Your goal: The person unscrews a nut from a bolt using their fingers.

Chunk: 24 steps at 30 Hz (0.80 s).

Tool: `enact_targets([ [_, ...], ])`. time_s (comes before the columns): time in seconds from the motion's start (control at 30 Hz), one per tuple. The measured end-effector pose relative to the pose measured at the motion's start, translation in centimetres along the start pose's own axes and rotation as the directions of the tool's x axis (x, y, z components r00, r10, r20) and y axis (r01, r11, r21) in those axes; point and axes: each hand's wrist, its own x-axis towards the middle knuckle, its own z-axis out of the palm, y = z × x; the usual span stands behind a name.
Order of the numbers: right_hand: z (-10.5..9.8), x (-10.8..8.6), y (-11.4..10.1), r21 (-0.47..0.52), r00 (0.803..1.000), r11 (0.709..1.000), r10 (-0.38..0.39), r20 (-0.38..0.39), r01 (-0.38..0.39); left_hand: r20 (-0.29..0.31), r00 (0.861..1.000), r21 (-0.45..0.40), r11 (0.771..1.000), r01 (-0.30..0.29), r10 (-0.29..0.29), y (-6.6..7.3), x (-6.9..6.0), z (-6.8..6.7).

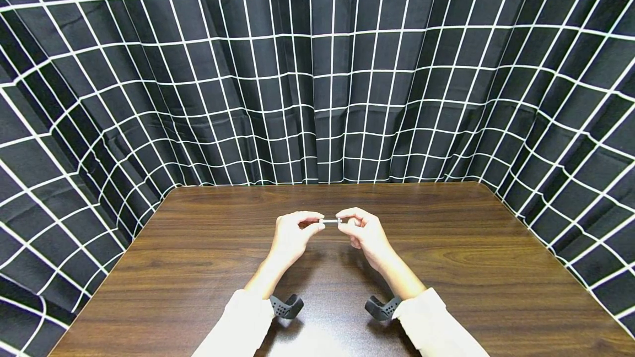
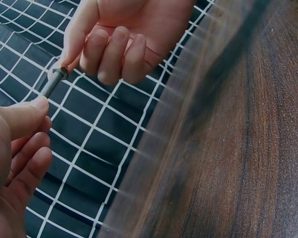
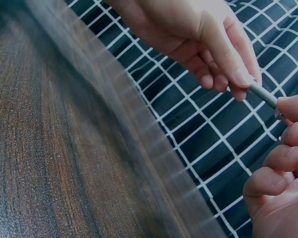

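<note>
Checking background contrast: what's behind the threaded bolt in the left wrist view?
Behind the threaded bolt hangs the black, white-gridded curtain. Whatever lies behind the left hand and right hand there is covered.

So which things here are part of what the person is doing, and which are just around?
Part of the job:
- threaded bolt, held up between both hands
- left hand, pinching its plain end
- right hand, pinching its wider end

Just around:
- wood-grain table below
- black curtain with a white grid behind
- white sleeves and dark wristbands, merely worn
</note>
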Motion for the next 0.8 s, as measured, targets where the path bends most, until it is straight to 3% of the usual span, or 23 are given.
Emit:
enact_targets([
  [0.37,0.12,-0.04,-0.18,-0.002,1.0,1.0,-0.014,-0.008,0.014,-0.006,1.0,-0.002,1.0,-0.015,0.015,0.13,0.01,0.05],
  [0.63,0.04,0.16,-0.01,0.061,0.998,0.998,-0.001,-0.062,0.005,-0.012,1.0,0.022,1.0,-0.008,0.008,0.18,0.04,0.08],
  [0.8,-0.02,0.27,0.16,-0.049,0.993,0.997,0.059,-0.098,-0.064,-0.015,1.0,0.007,1.0,-0.01,0.01,0.17,0.04,0.14],
])
